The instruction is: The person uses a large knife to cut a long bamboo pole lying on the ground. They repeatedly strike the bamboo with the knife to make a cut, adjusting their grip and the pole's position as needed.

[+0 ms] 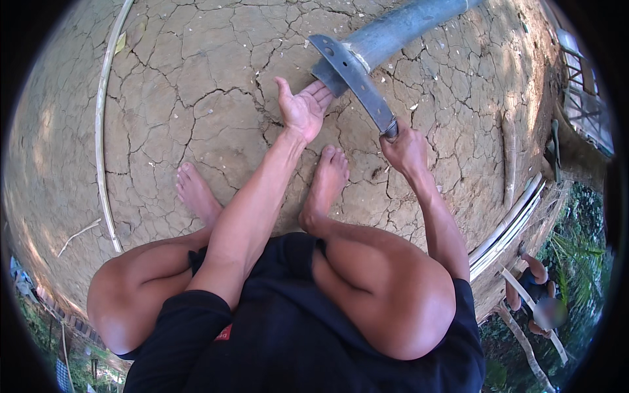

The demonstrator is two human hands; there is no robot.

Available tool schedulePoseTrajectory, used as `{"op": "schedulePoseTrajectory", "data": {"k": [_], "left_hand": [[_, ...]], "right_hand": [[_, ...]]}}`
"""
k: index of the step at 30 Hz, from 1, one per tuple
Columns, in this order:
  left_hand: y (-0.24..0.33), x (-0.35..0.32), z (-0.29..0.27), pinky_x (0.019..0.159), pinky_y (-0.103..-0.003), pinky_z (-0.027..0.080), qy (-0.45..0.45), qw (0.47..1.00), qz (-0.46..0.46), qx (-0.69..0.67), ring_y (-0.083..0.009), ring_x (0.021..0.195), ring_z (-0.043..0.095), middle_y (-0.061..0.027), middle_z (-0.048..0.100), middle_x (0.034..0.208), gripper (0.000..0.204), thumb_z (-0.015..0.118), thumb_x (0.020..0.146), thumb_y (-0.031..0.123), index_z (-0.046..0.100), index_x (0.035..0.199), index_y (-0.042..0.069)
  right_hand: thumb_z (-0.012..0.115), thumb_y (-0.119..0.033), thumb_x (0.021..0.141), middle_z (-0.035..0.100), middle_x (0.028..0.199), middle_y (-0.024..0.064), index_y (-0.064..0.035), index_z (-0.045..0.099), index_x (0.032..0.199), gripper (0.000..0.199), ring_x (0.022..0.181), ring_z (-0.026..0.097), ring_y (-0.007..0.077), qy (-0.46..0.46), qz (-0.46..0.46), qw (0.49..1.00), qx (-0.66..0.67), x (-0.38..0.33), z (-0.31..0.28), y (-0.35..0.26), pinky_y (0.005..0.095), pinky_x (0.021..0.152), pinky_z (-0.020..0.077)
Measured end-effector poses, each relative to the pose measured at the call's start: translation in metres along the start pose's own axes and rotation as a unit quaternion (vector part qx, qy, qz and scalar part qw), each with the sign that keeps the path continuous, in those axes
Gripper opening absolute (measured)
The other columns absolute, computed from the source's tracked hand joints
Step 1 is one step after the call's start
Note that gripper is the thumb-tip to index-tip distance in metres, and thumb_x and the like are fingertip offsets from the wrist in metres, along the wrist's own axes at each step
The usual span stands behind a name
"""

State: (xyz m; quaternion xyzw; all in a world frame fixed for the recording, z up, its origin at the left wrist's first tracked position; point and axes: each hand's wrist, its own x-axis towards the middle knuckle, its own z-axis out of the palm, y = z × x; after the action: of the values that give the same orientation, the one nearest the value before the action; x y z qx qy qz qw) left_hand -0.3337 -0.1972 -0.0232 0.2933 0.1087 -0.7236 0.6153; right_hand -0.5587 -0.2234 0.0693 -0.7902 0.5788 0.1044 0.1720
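Observation:
My right hand (406,149) is wrapped round the handle of a machete (364,90), whose dark, broad blade has small holes along it. The blade lies slantwise across a blue-grey plastic pipe (409,31) close to its near end, pointing away to the left. Palm up, my left hand (304,112) is open with the thumb spread. Its fingertips reach to the underside of the pipe's near end, where the tips are partly hidden; I cannot tell whether they touch it.
Cracked bare earth (216,72) surrounds my bare feet. On the left lies a long pale pole (100,118). To the right are several split strips (508,226) and a stick (509,157). Another person (536,281) is at the lower right with a long pale strip (521,288).

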Motion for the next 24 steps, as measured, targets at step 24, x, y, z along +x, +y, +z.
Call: {"op": "schedulePoseTrajectory", "data": {"k": [24], "left_hand": [[-0.006, -0.002, 0.0, 0.123, -0.043, 0.018, 0.011, 1.0, -0.001, 0.01, -0.0394, 0.146, 0.031, -0.0362, 0.034, 0.151, 0.137, 0.015, 0.079, 0.096, 0.025, 0.144, -0.024]], "right_hand": [[0.067, -0.021, 0.08, 0.068, 0.074, 0.0242, -0.0049, 0.062, 0.092, 0.021, 0.075, 0.069, 0.0433, -0.004, 0.096, 0.994, 0.054, 0.027, -0.029, 0.006, 0.0521, 0.072, 0.0545]]}}
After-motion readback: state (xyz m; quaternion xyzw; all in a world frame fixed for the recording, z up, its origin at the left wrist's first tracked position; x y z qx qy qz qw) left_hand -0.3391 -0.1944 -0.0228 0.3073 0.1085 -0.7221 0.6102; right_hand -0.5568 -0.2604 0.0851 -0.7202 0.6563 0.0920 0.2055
